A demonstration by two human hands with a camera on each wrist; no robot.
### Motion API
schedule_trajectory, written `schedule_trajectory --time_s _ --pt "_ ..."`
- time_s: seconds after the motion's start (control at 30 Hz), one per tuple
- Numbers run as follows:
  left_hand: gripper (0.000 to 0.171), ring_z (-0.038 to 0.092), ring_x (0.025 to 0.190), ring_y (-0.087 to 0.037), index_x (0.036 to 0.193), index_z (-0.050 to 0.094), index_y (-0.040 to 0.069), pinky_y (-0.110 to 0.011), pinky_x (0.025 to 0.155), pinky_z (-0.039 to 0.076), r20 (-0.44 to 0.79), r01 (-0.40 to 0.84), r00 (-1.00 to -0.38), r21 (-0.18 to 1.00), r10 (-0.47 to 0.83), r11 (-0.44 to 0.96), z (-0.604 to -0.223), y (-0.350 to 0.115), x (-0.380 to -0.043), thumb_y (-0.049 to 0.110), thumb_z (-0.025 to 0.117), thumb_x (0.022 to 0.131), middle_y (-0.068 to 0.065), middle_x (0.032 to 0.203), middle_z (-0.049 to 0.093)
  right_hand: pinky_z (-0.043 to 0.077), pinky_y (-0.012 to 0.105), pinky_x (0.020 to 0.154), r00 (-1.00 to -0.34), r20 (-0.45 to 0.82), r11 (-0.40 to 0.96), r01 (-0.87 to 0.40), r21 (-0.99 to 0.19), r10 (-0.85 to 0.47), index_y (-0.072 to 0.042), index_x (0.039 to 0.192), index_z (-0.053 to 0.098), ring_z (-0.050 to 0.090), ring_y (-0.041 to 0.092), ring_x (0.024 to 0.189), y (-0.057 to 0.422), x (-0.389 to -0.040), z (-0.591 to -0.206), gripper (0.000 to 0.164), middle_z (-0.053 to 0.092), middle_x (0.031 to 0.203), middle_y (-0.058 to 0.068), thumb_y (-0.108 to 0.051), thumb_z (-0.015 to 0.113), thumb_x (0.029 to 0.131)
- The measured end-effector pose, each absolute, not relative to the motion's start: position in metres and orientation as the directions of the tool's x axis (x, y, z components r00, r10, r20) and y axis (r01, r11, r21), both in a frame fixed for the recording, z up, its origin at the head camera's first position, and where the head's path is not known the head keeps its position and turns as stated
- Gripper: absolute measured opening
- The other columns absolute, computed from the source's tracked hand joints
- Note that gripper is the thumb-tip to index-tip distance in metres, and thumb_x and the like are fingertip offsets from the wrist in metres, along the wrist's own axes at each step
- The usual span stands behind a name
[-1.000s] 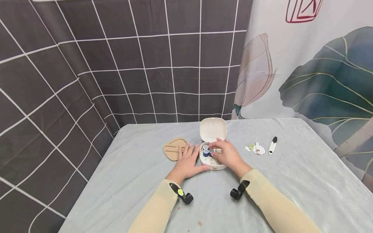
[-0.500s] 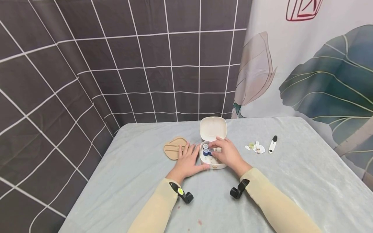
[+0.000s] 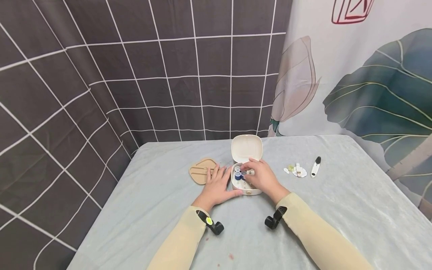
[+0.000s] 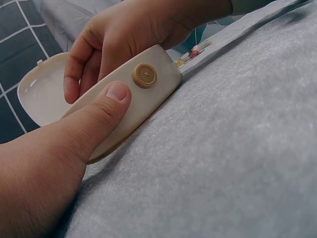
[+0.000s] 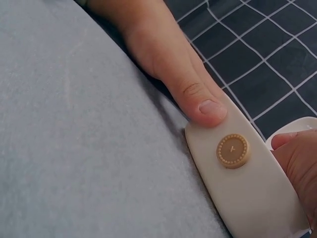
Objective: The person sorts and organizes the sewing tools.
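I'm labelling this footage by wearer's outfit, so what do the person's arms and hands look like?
The left hand and right hand are bare, without gloves. The left sleeve and right sleeve are long, plain and pale cream-yellow. Black mounts sit at both wrists: the left mount has a yellow-green patch; the right mount shows none.
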State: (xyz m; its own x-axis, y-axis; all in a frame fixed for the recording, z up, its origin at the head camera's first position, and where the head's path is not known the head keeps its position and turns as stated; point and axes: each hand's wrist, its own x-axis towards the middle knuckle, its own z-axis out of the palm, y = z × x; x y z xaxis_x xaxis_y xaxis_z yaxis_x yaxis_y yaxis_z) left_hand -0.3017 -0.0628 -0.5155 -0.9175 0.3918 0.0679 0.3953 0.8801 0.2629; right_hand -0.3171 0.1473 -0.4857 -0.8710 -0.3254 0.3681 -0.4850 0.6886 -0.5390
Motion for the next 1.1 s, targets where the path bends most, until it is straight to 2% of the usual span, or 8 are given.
schedule_trajectory --time_s 0.6,0.73,0.93,1.1 --pt "0.106 0.006 0.155 -0.035 0.163 0.02 0.021 -0.061 0.121 -0.004 0.066 0.399 -0.916 0.269 0.396 0.877 -0.516 -0.063 -0.303 0.084 0.05 0.083 -0.012 0.164 0.029 0.03 0.057 0.116 -0.862 0.381 0.649 -0.504 -0.569 -0.335 -0.011 0.104 0.074 0.052 0.041 0.134 0.151 -0.319 -0.488 0.029 0.077 0.103 0.006 -0.004 0.083 0.077" --pt "0.106 0.006 0.155 -0.035 0.163 0.02 0.021 -0.06 0.121 -0.004 0.06 0.394 -0.918 0.269 0.393 0.879 -0.516 -0.062 -0.303 0.085 0.049 0.083 -0.011 0.164 0.028 0.03 0.058 0.116 -0.856 0.387 0.632 -0.515 -0.579 -0.343 -0.008 0.107 0.073 0.051 0.042 0.133 0.153 -0.319 -0.487 0.029 0.076 0.107 0.009 -0.004 0.082 0.08" --pt "0.106 0.006 0.155 -0.035 0.164 0.019 0.023 -0.06 0.121 -0.005 0.064 0.394 -0.918 0.269 0.392 0.879 -0.516 -0.062 -0.302 0.086 0.048 0.083 -0.011 0.164 0.028 0.037 0.058 0.111 -0.866 0.392 0.618 -0.497 -0.61 -0.31 -0.006 0.114 0.071 0.052 0.043 0.132 0.161 -0.318 -0.481 0.031 0.071 0.121 0.015 -0.01 0.081 0.084" --pt "0.107 0.007 0.155 -0.036 0.163 0.02 0.022 -0.061 0.121 -0.003 0.079 0.401 -0.915 0.271 0.395 0.875 -0.517 -0.062 -0.302 0.086 0.048 0.082 -0.012 0.164 0.029 0.041 0.057 0.108 -0.871 0.395 0.608 -0.487 -0.627 -0.292 -0.008 0.126 0.065 0.056 0.04 0.127 0.173 -0.318 -0.48 0.042 0.066 0.131 0.016 -0.017 0.08 0.088"
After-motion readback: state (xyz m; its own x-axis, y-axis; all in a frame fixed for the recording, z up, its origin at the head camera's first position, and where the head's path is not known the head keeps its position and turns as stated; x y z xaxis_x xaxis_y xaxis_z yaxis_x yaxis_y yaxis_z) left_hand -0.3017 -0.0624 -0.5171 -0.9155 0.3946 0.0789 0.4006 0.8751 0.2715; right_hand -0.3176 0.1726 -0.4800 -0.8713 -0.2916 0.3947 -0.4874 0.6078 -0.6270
